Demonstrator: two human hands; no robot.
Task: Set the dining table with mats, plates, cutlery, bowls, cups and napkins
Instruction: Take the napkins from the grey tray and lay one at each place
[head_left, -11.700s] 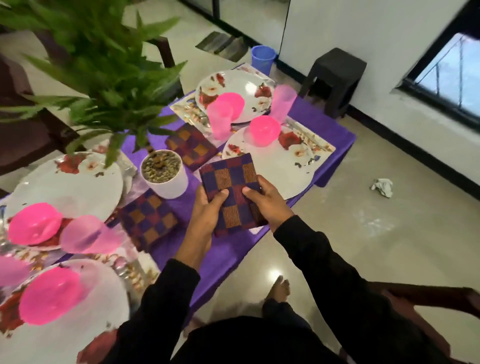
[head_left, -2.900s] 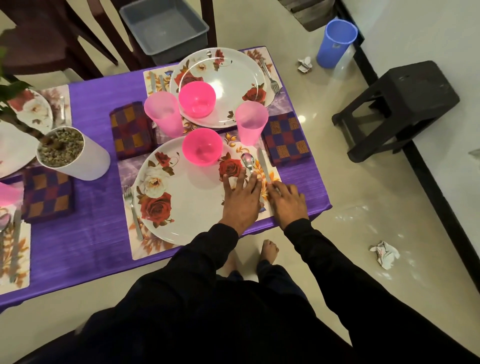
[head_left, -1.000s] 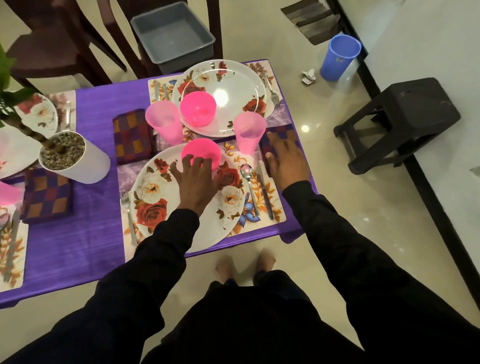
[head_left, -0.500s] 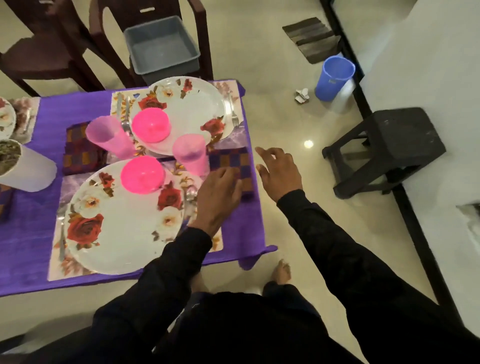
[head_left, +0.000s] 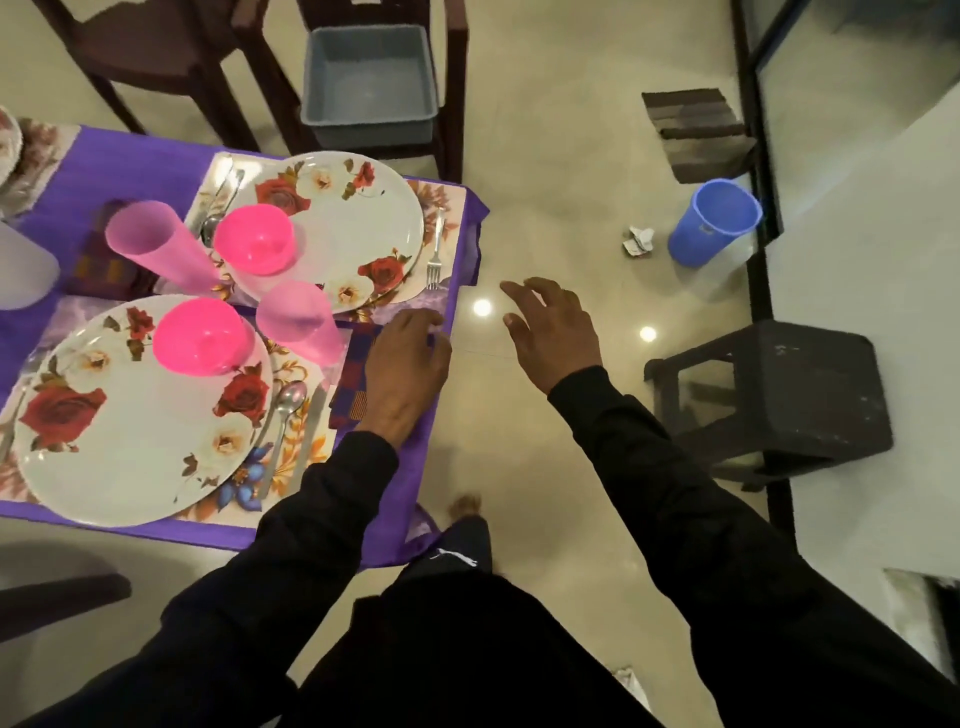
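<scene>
Checked napkin: folded cloth, likely soft and light and apt to slide on the purple tablecloth, so press it flat or pinch a free corner; it lies at the table's right end, just beside the near mat and knife. Your left hand rests on it, fingers spread and flat, covering its right half. Your right hand hangs loose, holding nothing, past the table edge over the floor.

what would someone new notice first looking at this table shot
Most striking are the two hot-pink bowls, one on each floral plate on the purple tablecloth. Next, the left hand rests on a checked napkin at the table's edge. The right hand hovers open over the floor.
</scene>
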